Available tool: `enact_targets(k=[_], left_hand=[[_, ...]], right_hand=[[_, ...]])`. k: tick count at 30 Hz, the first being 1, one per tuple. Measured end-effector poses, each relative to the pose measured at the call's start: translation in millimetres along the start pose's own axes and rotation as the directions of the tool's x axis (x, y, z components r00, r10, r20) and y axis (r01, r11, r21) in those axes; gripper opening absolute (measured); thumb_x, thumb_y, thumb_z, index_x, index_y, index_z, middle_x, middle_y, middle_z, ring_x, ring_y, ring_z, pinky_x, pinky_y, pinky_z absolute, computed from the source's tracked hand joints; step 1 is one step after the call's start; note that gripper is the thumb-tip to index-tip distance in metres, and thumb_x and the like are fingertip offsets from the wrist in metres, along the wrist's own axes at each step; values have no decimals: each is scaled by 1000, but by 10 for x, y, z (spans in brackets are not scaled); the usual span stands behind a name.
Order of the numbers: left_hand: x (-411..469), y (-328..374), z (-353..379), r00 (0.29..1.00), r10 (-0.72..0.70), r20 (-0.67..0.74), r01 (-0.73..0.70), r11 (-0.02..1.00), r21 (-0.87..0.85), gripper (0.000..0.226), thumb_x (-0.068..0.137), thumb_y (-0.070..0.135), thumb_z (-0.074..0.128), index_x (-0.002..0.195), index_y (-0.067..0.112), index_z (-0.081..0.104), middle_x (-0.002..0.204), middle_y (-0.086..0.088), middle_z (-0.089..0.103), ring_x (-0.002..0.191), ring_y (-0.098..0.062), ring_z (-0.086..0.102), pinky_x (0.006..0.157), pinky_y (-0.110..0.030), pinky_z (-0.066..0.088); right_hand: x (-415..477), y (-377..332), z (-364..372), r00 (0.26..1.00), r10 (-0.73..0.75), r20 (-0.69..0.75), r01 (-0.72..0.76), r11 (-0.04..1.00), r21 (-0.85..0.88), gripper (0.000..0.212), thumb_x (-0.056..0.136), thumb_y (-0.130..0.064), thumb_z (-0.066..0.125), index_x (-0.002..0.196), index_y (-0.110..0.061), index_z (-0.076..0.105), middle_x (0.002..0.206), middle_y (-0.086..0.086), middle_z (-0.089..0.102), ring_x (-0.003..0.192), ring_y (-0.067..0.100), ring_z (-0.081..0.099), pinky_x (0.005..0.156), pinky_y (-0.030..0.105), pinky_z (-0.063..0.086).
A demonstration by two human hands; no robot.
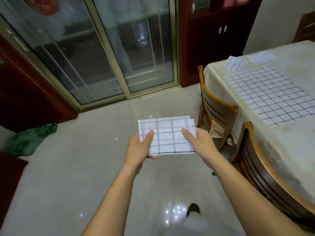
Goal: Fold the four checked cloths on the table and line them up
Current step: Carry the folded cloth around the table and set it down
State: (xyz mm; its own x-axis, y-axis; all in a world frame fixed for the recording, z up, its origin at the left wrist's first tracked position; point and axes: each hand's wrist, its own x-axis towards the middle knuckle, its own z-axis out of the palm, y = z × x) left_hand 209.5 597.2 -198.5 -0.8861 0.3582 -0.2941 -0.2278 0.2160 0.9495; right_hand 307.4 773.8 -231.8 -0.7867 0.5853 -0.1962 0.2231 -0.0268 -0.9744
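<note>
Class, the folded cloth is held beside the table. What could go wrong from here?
1. The folded cloth is held over the floor, layers staggered at one edge; it may slip open in the left hand and right hand.
2. The unfolded cloth covers much of the table, so lining up could get crowded.

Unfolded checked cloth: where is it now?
On the right side of the head view, the unfolded checked cloth lies flat on the table, just nearer than a small folded checked cloth.

The person is wearing pale grey trousers [192, 226] and a dark rounded shoe [193, 209]; the left hand [139, 148] and right hand [200, 142], with their forearms, are showing bare.
</note>
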Motion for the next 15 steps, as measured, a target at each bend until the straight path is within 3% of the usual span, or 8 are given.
enact_targets(k=[3, 7, 10, 15], left_hand=[[466, 255, 267, 999, 17, 45, -17, 1000, 5, 11, 99, 26, 66, 101, 17, 73, 85, 0, 78, 70, -14, 74, 47, -30, 55], [931, 264, 580, 991, 10, 137, -17, 998, 53, 10, 96, 22, 70, 100, 15, 75, 84, -3, 78, 69, -17, 74, 48, -31, 56], [1347, 235, 716, 979, -28, 200, 9, 995, 98, 13, 96, 25, 70, 99, 14, 75, 84, -3, 78, 69, -16, 73, 49, -31, 55], [2202, 404, 913, 943, -8, 331, -25, 995, 97, 11, 97, 25, 69, 100, 16, 74, 89, -4, 78, 72, -15, 74, 48, -30, 55]], right_hand=[[476, -196, -143, 999, -17, -52, 17, 1000, 2, 11, 96, -32, 61, 96, -26, 71, 97, -9, 75, 92, 7, 71, 82, 27, 56], [795, -131, -307, 990, 13, -141, -10, 1000, 23, 7, 96, -26, 62, 99, -26, 69, 93, -15, 72, 86, -4, 69, 70, 11, 53], [1035, -13, -349, 972, 59, -226, -65, 998, -19, 7, 96, -30, 62, 95, -30, 69, 94, -11, 73, 89, 3, 69, 76, 19, 54], [1654, -99, -354, 929, 73, -364, -118, 988, -104, 14, 95, -33, 62, 86, -28, 72, 86, -12, 74, 81, 1, 70, 71, 21, 54]])
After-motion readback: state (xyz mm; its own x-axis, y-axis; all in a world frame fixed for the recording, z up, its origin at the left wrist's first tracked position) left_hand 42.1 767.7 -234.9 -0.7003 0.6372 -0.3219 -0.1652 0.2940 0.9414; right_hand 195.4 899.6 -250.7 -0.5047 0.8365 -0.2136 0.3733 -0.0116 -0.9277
